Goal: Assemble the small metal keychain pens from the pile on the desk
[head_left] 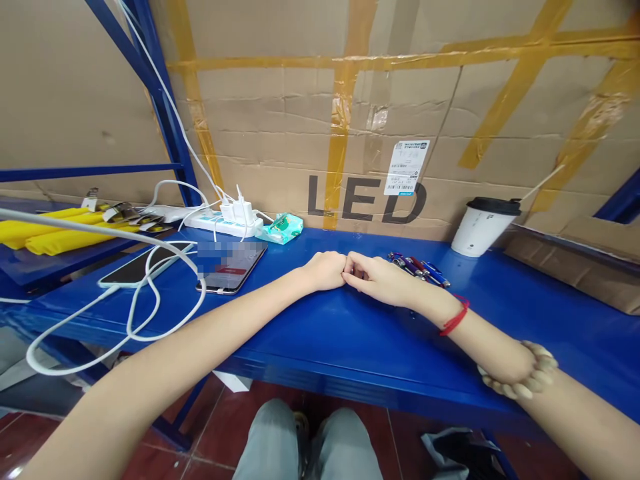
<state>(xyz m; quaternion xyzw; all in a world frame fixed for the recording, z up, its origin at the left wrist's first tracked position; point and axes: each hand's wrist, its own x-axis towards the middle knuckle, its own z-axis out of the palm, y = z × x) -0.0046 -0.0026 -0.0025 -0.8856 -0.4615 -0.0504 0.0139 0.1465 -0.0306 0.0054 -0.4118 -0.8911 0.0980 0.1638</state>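
Note:
My left hand (327, 270) rests on the blue table (320, 327), its fingers curled into a fist with the palm side hidden. Against its knuckle side sits my right hand (376, 279), fingers bent and thumb pressed in towards them. The two hands touch at the fingers, and anything held between them is out of sight. Just behind my right hand lies a small heap of blue and dark red pens (419, 268), partly covered by that hand.
Two phones, one black-screened (145, 263) and one lit (235, 267), lie left amid white cable loops (133, 320). Behind are a power strip (223, 223) and green packet (283, 229). A lidded paper cup (483, 227) stands right; a large carton (280, 140) walls the back.

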